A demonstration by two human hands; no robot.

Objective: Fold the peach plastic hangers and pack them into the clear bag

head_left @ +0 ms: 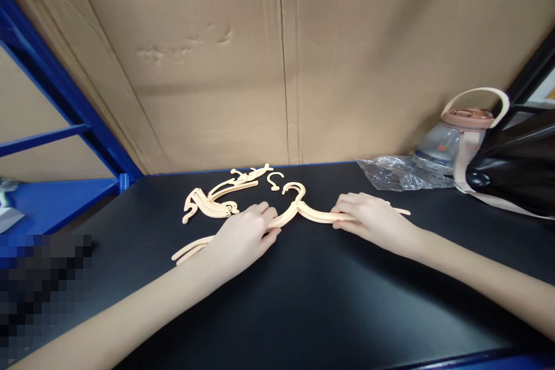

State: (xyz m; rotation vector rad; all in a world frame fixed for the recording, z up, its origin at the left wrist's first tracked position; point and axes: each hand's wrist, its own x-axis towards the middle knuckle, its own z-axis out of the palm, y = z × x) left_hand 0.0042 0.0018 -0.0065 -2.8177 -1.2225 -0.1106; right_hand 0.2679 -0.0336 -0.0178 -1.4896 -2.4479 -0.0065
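A cream plastic hanger (318, 215) with its hook pointing up lies between my hands over the black table. My left hand (249, 231) is closed around its left arm, fingers curled over the piece. Its right arm is gripped by my right hand (368, 217), fingertips pressed on it. Beyond my left hand lie several loose cream hanger pieces (206, 203), some stacked. A separate small hook (274, 181) rests just behind the hanger's hook. Long cream strips (191, 250) stick out past my left wrist, and another cream tip (401, 210) shows beyond my right hand.
At the back right, a clear bottle (448, 139) with a pink lid and strap stands by crumpled clear plastic (396, 173) and a black bag (520, 156). Cardboard (208, 81) walls the back of the black table (303, 312). A blue metal frame (65, 92) rises at left.
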